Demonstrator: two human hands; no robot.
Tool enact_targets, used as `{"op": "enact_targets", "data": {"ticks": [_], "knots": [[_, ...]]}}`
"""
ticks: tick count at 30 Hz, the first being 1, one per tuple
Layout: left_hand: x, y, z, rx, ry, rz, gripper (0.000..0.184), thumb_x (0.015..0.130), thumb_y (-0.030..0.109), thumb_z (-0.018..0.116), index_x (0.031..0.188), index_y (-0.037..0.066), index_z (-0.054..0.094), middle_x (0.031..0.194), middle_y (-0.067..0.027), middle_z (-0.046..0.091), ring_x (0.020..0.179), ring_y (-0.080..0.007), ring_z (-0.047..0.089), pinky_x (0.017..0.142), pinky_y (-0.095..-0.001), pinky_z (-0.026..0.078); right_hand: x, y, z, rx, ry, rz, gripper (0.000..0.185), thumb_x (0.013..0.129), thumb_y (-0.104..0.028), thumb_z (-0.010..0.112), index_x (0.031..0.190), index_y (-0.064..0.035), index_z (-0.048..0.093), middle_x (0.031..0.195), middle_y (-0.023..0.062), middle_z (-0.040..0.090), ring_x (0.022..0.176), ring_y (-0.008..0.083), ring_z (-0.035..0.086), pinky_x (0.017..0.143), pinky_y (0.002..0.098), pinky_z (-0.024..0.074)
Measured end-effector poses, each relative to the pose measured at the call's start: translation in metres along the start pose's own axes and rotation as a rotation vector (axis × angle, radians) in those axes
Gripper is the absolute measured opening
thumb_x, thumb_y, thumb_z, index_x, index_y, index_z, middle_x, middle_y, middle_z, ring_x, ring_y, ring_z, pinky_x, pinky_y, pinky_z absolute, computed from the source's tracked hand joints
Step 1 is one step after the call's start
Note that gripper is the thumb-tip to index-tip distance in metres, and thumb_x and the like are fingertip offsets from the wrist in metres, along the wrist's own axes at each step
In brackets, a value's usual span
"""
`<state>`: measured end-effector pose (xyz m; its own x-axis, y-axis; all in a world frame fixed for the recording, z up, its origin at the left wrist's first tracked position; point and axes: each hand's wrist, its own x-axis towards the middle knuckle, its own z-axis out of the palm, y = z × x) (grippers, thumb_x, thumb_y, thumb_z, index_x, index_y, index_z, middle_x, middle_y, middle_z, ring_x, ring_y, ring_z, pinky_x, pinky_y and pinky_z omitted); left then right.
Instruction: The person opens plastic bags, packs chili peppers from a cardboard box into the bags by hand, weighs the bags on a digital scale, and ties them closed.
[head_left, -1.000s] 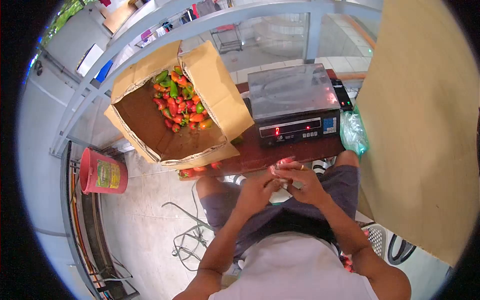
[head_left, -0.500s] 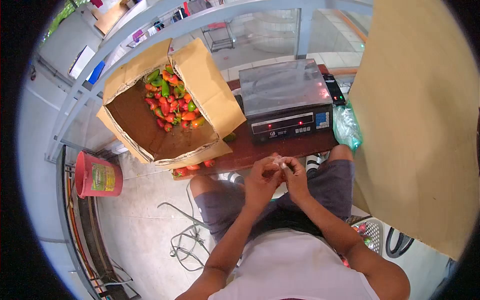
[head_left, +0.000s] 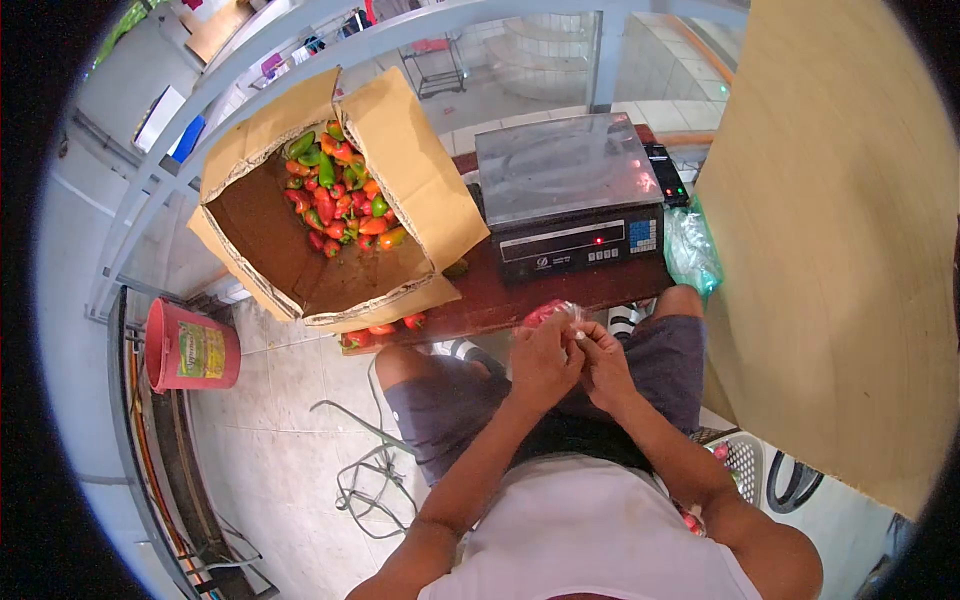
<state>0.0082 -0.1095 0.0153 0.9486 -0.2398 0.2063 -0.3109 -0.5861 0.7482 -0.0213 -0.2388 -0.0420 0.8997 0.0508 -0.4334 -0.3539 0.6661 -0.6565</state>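
Observation:
Above my lap, a small clear plastic bag (head_left: 552,312) with something red inside shows past my fingers. My left hand (head_left: 545,360) is wrapped round the bag's body. At the bag's gathered end, the fingers of my right hand (head_left: 604,365) are pinched together beside the left fingertips. What is inside the bag is mostly hidden by my left hand. Just beyond my hands lies the front edge of a dark red wooden bench (head_left: 480,312). A digital scale (head_left: 565,175) with a bare metal plate stands on it.
An open cardboard box (head_left: 255,240) holds red, green and orange peppers (head_left: 345,195). Several red peppers (head_left: 382,328) lie at the bench's left end. Around are a pink bucket (head_left: 195,345), loose straps (head_left: 375,490), a green-tinted plastic bag (head_left: 692,250), a white basket (head_left: 745,465) and a large cardboard sheet (head_left: 830,250).
The bag has turned up and left in my hands, so more of its red content shows. My left hand has rolled over it, and my right hand has shifted slightly right.

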Motion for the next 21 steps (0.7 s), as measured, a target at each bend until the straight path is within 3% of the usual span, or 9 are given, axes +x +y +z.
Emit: {"op": "enact_targets", "data": {"ticks": [2,5,8,11,14,17,21], "knots": [[-0.003,0.003,0.0,-0.044,0.041,0.002,0.034,0.079,0.008,0.069,0.113,0.006,0.06,0.087,-0.0132,0.067,0.079,-0.0324,0.066,0.077,-0.044,0.05,-0.004,-0.002,-0.003,-0.07,-0.045,-0.04,0.013,0.101,-0.017,0.057,0.112,-0.0098,0.06,0.103,-0.0005,0.066,0.089,0.0092,0.065,0.076,0.0247,0.0554],[-0.004,-0.005,-0.002,-0.079,-0.032,0.013,0.031,0.079,0.007,0.069,0.108,0.004,0.059,0.084,-0.0134,0.065,0.078,-0.0327,0.064,0.074,-0.0428,0.051,-0.012,-0.019,-0.001,-0.151,-0.1,0.068,0.007,0.1,-0.015,0.059,0.107,-0.0137,0.06,0.1,-0.0048,0.061,0.086,0.0068,0.059,0.068,0.0232,0.0508],[-0.016,-0.01,-0.001,-0.056,0.081,0.039,0.03,0.078,0.005,0.069,0.105,0.002,0.057,0.083,-0.014,0.063,0.078,-0.0328,0.063,0.072,-0.0424,0.05,-0.012,-0.023,-0.009,-0.14,-0.154,0.236,0.005,0.1,-0.015,0.059,0.104,-0.0132,0.059,0.098,-0.0051,0.06,0.086,0.0087,0.059,0.073,0.0251,0.0517],[-0.028,-0.024,0.002,-0.185,-0.046,0.005,0.031,0.077,0.004,0.071,0.103,0.001,0.056,0.086,-0.0146,0.062,0.082,-0.0313,0.063,0.072,-0.0433,0.05,-0.007,-0.029,-0.021,-0.171,-0.316,0.341,0.009,0.098,-0.012,0.061,0.107,-0.0102,0.06,0.102,-0.0039,0.062,0.091,0.0097,0.06,0.08,0.0283,0.0528],[-0.034,-0.004,-0.015,-0.041,0.019,0.161,0.03,0.076,0.003,0.071,0.102,0.002,0.056,0.085,-0.0138,0.061,0.075,-0.0287,0.062,0.068,-0.0415,0.05,-0.011,-0.039,-0.014,-0.578,-0.298,0.174,0.015,0.095,-0.007,0.062,0.11,-0.0069,0.061,0.104,-0.0013,0.064,0.093,0.0094,0.061,0.082,0.0298,0.0542],[-0.038,-0.007,-0.019,-0.034,-0.033,0.172,0.033,0.076,0.003,0.071,0.105,0.003,0.055,0.083,-0.013,0.059,0.074,-0.0287,0.061,0.069,-0.0401,0.05,-0.013,-0.042,-0.008,-0.718,-0.31,0.069,0.023,0.09,-0.002,0.066,0.112,-0.0048,0.061,0.102,0.0014,0.067,0.09,0.0095,0.063,0.08,0.0286,0.0544],[-0.04,-0.005,-0.029,-0.178,-0.156,-0.089,0.041,0.077,0.004,0.072,0.113,0.004,0.052,0.087,-0.0113,0.062,0.083,-0.0255,0.064,0.073,-0.0403,0.05,-0.02,-0.038,0.01,-0.832,-0.241,-0.24,0.024,0.085,-0.001,0.071,0.106,-0.0044,0.059,0.095,0.0012,0.064,0.085,0.0089,0.062,0.077,0.0261,0.0531]]}}
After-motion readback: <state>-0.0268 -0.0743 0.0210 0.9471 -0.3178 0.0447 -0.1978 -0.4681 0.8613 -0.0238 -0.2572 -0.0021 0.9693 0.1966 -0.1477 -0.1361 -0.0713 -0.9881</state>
